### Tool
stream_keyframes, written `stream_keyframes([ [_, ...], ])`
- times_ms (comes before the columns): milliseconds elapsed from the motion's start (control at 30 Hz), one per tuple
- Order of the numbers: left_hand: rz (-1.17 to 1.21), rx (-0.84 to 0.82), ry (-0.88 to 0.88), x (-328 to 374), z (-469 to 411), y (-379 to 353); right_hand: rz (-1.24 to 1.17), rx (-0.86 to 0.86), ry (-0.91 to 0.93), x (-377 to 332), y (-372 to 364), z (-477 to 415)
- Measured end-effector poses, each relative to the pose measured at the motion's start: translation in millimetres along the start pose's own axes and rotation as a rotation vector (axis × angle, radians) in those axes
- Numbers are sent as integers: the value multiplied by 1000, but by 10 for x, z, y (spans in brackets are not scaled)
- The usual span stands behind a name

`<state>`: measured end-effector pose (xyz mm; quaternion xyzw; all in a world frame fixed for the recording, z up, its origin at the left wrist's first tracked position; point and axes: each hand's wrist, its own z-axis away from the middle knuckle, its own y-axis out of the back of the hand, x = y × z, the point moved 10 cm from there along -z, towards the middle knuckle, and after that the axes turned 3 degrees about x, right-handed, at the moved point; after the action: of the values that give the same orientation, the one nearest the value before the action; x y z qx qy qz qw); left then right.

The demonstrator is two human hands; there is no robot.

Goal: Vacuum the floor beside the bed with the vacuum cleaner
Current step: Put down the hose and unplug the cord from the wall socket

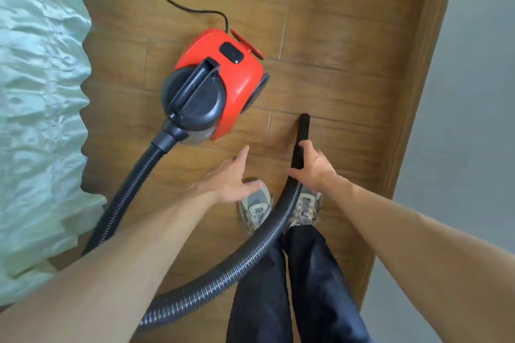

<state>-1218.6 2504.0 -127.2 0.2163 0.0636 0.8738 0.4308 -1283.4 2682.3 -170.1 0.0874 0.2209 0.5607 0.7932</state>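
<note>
A red and black canister vacuum cleaner (217, 83) stands on the wooden floor (334, 72) to the right of the bed (39, 92). Its ribbed grey hose (223, 273) loops from the front of the canister, down past the bed and up between my feet. My right hand (315, 167) grips the black nozzle (302, 133) at the hose's end, its tip pointing at the floor. In the air below the canister, my left hand (228, 175) has its fingers spread and holds nothing.
A black power cord (178, 0) runs from the canister's back toward the top of the view. A wooden skirting strip and a grey wall (468, 120) bound the floor on the right. My feet in grey sneakers (256, 209) stand on the floor.
</note>
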Motion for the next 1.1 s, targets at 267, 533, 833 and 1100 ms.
stream_keyframes([
  [267, -260, 283, -88, 973, 857, 1710, 287, 148, 208, -1188, 1647, 923],
  [533, -346, 557, -180, 2112, 2419, 3424, 488, 435, 387, -2493, 3614, 2546],
  [833, -426, 836, -293, 3104, 4368, 4806, 610, 700, 500, -3368, 5002, 4447],
  [1100, -508, 1051, -348, 3680, 5962, 5543, 653, 905, 558, -3804, 5896, 5884],
])
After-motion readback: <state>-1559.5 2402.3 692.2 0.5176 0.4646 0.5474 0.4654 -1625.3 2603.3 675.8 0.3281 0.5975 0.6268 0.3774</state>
